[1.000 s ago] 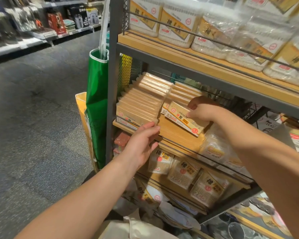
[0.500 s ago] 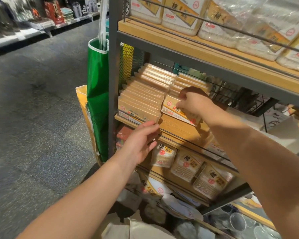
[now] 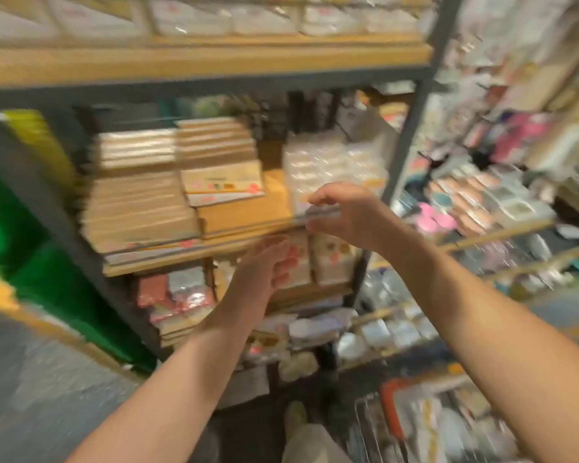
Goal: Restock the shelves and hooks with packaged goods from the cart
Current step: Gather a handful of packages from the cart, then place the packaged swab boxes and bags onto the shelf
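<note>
The whole view is motion-blurred. My right hand (image 3: 343, 212) hovers in front of the middle shelf's (image 3: 244, 213) front rail with fingers loosely curled and nothing in it. A flat tan packet (image 3: 224, 188) with red marks lies on that shelf, left of the hand and apart from it. Rows of like packets (image 3: 137, 208) stand upright further left. Lower down, my left hand (image 3: 268, 270) floats before the shelf edge, fingers relaxed and empty. The wire cart (image 3: 411, 429) with packaged goods is at the bottom right.
Clear bags (image 3: 331, 165) fill the shelf's right end. More bags sit on the top shelf (image 3: 198, 58) and on the lower shelves. A green bag (image 3: 44, 279) hangs left of the grey upright. Display tables with small goods (image 3: 482, 202) lie to the right.
My right hand has let go of the flat packet and drawn back to the right; the packet now lies on the shelf. The left hand moved right, and the camera swung right.
</note>
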Demonstrator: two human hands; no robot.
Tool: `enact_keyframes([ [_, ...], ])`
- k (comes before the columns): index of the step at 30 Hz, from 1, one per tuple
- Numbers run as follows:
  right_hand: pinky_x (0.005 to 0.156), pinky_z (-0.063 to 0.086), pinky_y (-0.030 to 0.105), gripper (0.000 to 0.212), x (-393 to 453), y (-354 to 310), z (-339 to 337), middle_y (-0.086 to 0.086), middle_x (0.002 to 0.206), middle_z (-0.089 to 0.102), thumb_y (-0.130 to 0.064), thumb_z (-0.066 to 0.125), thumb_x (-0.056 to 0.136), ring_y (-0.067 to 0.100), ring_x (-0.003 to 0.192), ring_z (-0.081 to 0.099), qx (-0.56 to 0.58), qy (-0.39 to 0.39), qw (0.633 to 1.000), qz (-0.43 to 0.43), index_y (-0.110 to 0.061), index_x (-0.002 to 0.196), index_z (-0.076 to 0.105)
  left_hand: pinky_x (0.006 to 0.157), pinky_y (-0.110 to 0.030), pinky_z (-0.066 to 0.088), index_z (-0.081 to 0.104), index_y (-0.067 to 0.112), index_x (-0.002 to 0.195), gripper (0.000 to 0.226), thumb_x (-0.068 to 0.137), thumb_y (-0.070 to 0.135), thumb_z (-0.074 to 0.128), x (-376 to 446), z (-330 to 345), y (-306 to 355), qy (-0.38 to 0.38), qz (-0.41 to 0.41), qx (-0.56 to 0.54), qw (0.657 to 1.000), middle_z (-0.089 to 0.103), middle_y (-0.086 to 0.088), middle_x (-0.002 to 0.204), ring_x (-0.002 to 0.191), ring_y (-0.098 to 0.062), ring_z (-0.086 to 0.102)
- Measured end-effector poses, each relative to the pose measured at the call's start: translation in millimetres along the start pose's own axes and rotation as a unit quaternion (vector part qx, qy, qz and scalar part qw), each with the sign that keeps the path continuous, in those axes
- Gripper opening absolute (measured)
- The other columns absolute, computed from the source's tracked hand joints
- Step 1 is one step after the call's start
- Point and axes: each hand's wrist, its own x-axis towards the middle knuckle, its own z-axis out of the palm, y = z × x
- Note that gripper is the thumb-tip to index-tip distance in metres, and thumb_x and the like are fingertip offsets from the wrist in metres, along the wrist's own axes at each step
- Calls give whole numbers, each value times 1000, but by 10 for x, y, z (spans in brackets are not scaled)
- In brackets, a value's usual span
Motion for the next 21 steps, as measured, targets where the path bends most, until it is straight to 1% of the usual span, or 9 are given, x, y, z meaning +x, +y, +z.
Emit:
enact_keyframes([
  [3,82,45,27,31,-857,437,166,0,100,64,-23,78,81,11,90,55,32,69,992,105,-7,107,70,67,-26,38,59,18,91,13,100,14,51,-106,297,-392,-55,-11,57,997,64,-1,83,75,-15,58],
  [5,78,38,23,27,-1436,644,266,0,98,61,-23,77,83,12,91,53,44,41,981,184,-6,103,68,65,-26,38,57,20,91,15,100,13,48,-265,508,-736,-68,-48,88,993,65,2,79,72,-12,59],
  [7,74,36,24,25,-2031,857,348,3,91,60,-23,78,81,13,87,52,91,24,965,245,-4,89,62,58,-23,39,54,21,88,17,101,13,45,-446,733,-1127,-107,-112,106,982,65,5,71,60,-7,59],
  [10,75,39,32,47,-2880,1238,405,2,76,55,-36,78,71,14,75,48,152,35,922,353,5,85,59,43,-17,42,52,20,85,20,101,12,45,-677,1041,-1660,-173,-197,140,955,64,6,62,43,-3,56],
  [12,74,40,31,40,-3350,1456,435,3,75,54,-25,79,78,16,75,48,166,27,900,402,9,85,58,45,-19,37,53,19,87,16,101,12,47,-768,1185,-1928,-200,-229,166,938,64,3,64,39,-3,53],
  [15,66,34,23,25,-3907,1735,524,8,78,49,-17,73,86,16,78,44,187,3,869,457,0,82,56,54,-20,39,57,19,95,8,100,16,51,-856,1347,-2215,-212,-250,198,924,66,0,76,52,-6,60],
  [17,71,42,21,18,-4206,1969,630,9,88,59,-17,72,88,19,84,55,203,-26,848,488,-2,92,62,64,-26,41,59,18,102,6,99,18,53,-902,1479,-2398,-217,-239,208,923,67,-3,87,70,-12,63],
  [19,86,53,37,14,-4403,2204,742,10,100,67,-21,74,86,28,95,66,224,-42,827,514,-13,95,66,69,-27,42,59,17,106,10,100,21,54,-903,1610,-2533,-225,-236,222,919,67,-1,91,79,-14,62],
  [21,91,53,42,12,-4582,2560,794,4,92,68,-22,75,85,30,95,68,240,-69,826,506,-26,86,64,73,-28,43,58,17,108,13,97,24,58,-880,1875,-2790,-224,-248,235,913,66,-1,92,81,-15,62],
])
